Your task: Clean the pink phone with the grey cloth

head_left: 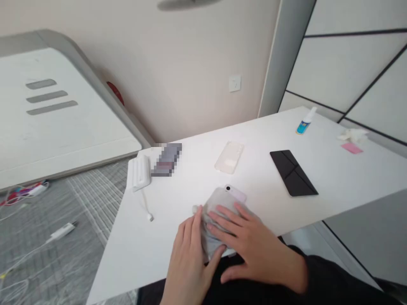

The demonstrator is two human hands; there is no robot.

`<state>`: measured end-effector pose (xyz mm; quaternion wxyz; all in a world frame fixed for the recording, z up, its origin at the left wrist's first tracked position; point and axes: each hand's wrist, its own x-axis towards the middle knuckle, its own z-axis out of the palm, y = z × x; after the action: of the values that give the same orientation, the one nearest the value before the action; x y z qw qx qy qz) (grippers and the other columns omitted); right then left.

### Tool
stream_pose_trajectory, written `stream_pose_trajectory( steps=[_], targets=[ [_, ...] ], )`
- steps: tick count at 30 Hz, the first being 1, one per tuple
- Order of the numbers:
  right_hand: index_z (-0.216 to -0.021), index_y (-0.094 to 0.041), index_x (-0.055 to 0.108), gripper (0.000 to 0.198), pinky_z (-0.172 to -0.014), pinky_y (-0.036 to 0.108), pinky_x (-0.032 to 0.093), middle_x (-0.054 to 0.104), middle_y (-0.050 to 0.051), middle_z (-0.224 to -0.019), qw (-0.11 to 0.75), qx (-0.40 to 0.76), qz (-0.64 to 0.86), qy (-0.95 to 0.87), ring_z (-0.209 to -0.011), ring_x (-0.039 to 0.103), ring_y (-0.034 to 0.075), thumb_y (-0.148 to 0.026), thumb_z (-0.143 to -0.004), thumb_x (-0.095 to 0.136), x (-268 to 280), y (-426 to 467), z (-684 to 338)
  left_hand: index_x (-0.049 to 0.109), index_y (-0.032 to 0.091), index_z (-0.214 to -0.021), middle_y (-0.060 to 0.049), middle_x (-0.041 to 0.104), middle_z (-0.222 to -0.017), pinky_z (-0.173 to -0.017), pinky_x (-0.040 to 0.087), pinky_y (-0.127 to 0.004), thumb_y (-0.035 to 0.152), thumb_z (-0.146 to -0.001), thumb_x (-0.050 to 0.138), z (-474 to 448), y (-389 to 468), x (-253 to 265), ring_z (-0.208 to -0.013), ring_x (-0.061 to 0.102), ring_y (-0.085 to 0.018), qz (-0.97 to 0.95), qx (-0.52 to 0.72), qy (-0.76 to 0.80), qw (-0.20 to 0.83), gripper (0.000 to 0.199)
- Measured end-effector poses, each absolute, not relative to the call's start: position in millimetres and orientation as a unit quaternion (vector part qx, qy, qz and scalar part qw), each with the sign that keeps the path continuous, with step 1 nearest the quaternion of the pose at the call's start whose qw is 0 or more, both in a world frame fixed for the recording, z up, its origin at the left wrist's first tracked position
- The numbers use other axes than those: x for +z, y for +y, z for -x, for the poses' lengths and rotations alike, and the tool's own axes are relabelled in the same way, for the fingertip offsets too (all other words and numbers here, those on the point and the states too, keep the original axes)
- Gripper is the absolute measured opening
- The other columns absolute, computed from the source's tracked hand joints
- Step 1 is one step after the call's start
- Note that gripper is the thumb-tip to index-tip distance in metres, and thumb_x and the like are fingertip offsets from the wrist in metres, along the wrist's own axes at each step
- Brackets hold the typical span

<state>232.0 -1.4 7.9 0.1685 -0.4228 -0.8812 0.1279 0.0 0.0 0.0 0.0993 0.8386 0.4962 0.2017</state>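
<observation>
A white table (333, 178) fills the middle of the view, with a grey carpet floor (79, 220) to its left. On the table, a black folded case (293, 173) lies at the right side, and a white power bank (139, 172) with a short cable lies at the left side. Between them rests a clear phone case (229, 157).

At the near edge of the table lies a phone (235, 194), mostly covered by a grey cloth (216, 207). The right hand (251, 245) lies flat on the cloth, with fingers stretched and pressing it onto the phone. The left hand (189, 258) is beside it, fingers loosely open, touching the left edge of the cloth and phone; whether it really grips them, I cannot tell.

Far away at the back stands a small blue spray bottle (304, 123), and near the right edge a pink cloth (351, 148).
</observation>
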Motion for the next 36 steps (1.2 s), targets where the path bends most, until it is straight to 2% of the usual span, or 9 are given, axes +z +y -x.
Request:
stream_pose_trajectory(
  steps=[5, 10, 15, 20, 23, 26, 29, 31, 36],
  targets=[
    [-0.161, -0.023, 0.04, 0.085, -0.127, 0.068, 0.025, 0.038, 0.011, -0.166, 0.168, 0.109, 0.519, -0.831, -0.156, 0.033, 0.037, -0.075, -0.095, 0.05, 7.7, -1.5, -232.0, 0.026, 0.021, -0.159, -0.016, 0.063, -0.135, -0.099, 0.06, -0.047, 0.046, -0.09, 0.074, -0.3, 5.4, -10.1, -0.12, 0.064, -0.031, -0.846, 0.229, 0.474, 0.081, 0.088],
    [-0.165, -0.026, 0.03, 0.088, -0.131, 0.055, 0.025, 0.039, 0.006, -0.167, 0.153, 0.163, 0.401, -0.888, -0.156, 0.036, 0.029, -0.074, -0.095, 0.053, 1.5, -6.0, -228.2, 0.022, 0.018, -0.161, -0.016, 0.061, -0.141, -0.102, 0.057, -0.045, 0.028, -0.082, 0.075, 1.8, 6.7, -14.8, -0.124, 0.062, -0.031, -0.854, 0.223, 0.467, 0.054, 0.096],
    [-0.163, -0.018, 0.035, 0.091, -0.126, 0.067, 0.027, 0.03, 0.012, -0.17, 0.137, 0.094, 0.535, -0.828, -0.157, 0.03, 0.038, -0.077, -0.095, 0.048, 2.4, 0.8, -234.2, 0.025, 0.02, -0.16, -0.015, 0.063, -0.139, -0.1, 0.058, -0.043, 0.046, -0.086, 0.076, -0.9, 6.7, -13.2, -0.122, 0.064, -0.031, -0.843, 0.231, 0.481, 0.067, 0.094],
    [-0.166, -0.029, 0.027, 0.09, -0.131, 0.057, 0.024, 0.032, 0.002, -0.17, 0.126, 0.13, 0.43, -0.884, -0.157, 0.033, 0.029, -0.08, -0.094, 0.045, 4.8, -2.7, -238.1, 0.015, 0.025, -0.163, -0.014, 0.06, -0.145, -0.103, 0.057, -0.05, 0.036, -0.077, 0.084, -0.1, 5.5, -11.6, -0.126, 0.061, -0.034, -0.843, 0.211, 0.487, 0.083, 0.111],
    [-0.162, -0.017, 0.038, 0.09, -0.126, 0.066, 0.029, 0.038, 0.011, -0.166, 0.125, 0.072, 0.527, -0.837, -0.155, 0.037, 0.036, -0.078, -0.096, 0.043, 3.1, 1.9, -244.5, 0.016, 0.026, -0.163, -0.014, 0.06, -0.145, -0.102, 0.057, -0.05, 0.042, -0.076, 0.086, 1.2, 4.6, -9.7, -0.126, 0.061, -0.034, -0.836, 0.211, 0.494, 0.112, 0.114],
    [-0.16, -0.009, 0.038, 0.099, -0.124, 0.07, 0.027, 0.037, 0.015, -0.166, 0.121, 0.037, 0.547, -0.827, -0.156, 0.032, 0.041, -0.082, -0.094, 0.043, 0.3, -0.1, -241.4, 0.017, 0.027, -0.163, -0.013, 0.058, -0.146, -0.103, 0.057, -0.049, 0.043, -0.081, 0.081, 3.7, 3.2, -6.1, -0.128, 0.06, -0.033, -0.832, 0.215, 0.493, 0.138, 0.105],
    [-0.165, -0.019, 0.029, 0.094, -0.129, 0.059, 0.025, 0.029, 0.004, -0.171, 0.119, 0.068, 0.454, -0.88, -0.159, 0.029, 0.031, -0.081, -0.095, 0.041, -0.5, -10.1, -233.3, 0.014, 0.029, -0.164, -0.011, 0.058, -0.146, -0.106, 0.055, -0.048, 0.033, -0.093, 0.065, 5.9, 1.8, -1.5, -0.131, 0.059, -0.029, -0.834, 0.221, 0.483, 0.148, 0.088],
    [-0.165, -0.024, 0.029, 0.088, -0.129, 0.054, 0.028, 0.029, 0.001, -0.17, 0.114, 0.083, 0.429, -0.892, -0.158, 0.032, 0.027, -0.079, -0.097, 0.04, -0.8, -11.5, -234.8, 0.011, 0.029, -0.165, -0.011, 0.058, -0.146, -0.107, 0.055, -0.047, 0.027, -0.093, 0.062, 5.9, 1.2, 1.5, -0.132, 0.057, -0.028, -0.836, 0.221, 0.477, 0.156, 0.088],
    [-0.161, -0.013, 0.038, 0.091, -0.123, 0.068, 0.032, 0.036, 0.012, -0.167, 0.117, 0.031, 0.555, -0.823, -0.155, 0.033, 0.04, -0.077, -0.097, 0.042, -1.7, 3.6, -248.1, 0.01, 0.032, -0.164, -0.01, 0.056, -0.149, -0.109, 0.053, -0.051, 0.028, -0.089, 0.068, 2.5, 1.9, 2.1, -0.134, 0.055, -0.03, -0.832, 0.211, 0.482, 0.173, 0.095]
  ],
)
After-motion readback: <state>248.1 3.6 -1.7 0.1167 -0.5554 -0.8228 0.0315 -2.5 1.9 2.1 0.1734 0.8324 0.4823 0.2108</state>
